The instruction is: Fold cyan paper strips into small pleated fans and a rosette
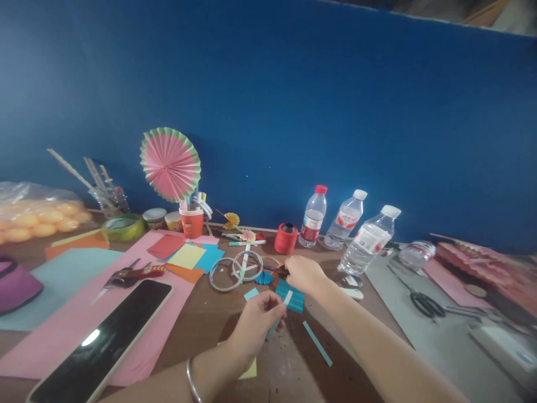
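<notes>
My left hand [258, 316], with a silver bangle at the wrist, pinches a narrow pale strip of paper [288, 298] between thumb and fingers. Farther forward, my right hand [304, 274] is closed beside a dark object with some orange near it; the fingers hide what it is. Under and between the hands lies a teal folded paper piece [296, 302]. A loose light-blue paper strip [317, 343] rests on the table to the right. Left of my right hand are a small blue paper fan [265, 277] and clear tape rolls [224, 274].
A red thread spool [286, 239] and several water bottles [312, 218] stand at the back. On the left are a phone [104, 341], a folding multi-tool [132, 275], colored paper [187, 256] and a paper cup [192, 224] with a pink fan [170, 164]. Black scissors [427, 305] lie right.
</notes>
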